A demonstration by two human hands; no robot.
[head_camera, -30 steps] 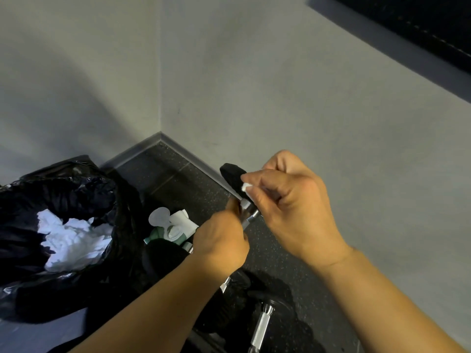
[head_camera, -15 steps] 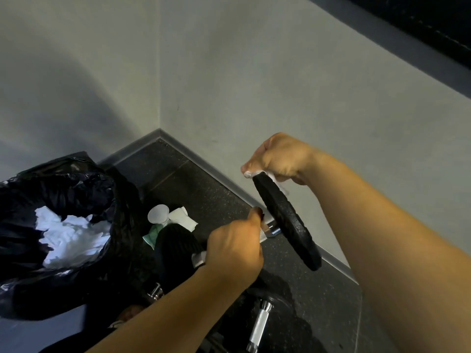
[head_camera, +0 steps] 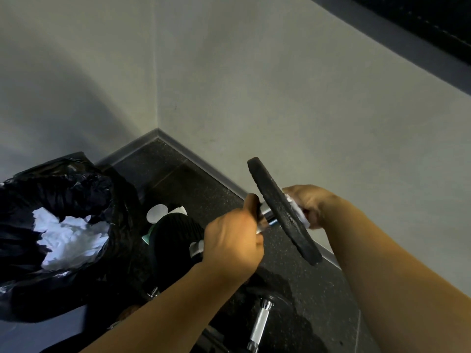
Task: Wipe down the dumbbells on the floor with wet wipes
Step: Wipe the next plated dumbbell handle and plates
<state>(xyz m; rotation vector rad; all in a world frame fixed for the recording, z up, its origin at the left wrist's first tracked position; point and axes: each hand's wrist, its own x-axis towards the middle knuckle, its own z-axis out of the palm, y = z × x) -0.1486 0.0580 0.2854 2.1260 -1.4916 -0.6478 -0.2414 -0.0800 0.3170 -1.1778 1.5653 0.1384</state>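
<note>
I hold a dumbbell (head_camera: 280,212) with black plates in the air above the dark floor. My left hand (head_camera: 233,240) grips its chrome handle between the plates. The near plate (head_camera: 173,240) points down to the left, the far plate stands edge-on, tilted. My right hand (head_camera: 309,203) is behind the far plate and pinches a white wet wipe (head_camera: 298,212) against its outer face. A second dumbbell (head_camera: 260,324) with a chrome handle lies on the floor below my arms.
A black bin bag (head_camera: 63,200) holding crumpled white wipes stands at the left. A wipes pack (head_camera: 163,215) with a round white lid lies on the floor behind the near plate. Grey walls meet in a corner ahead, with a skirting board along the floor.
The dumbbell has turned, so the far plate now stands edge-on and higher. My right hand moved from the plate's top edge down behind it with the wipe.
</note>
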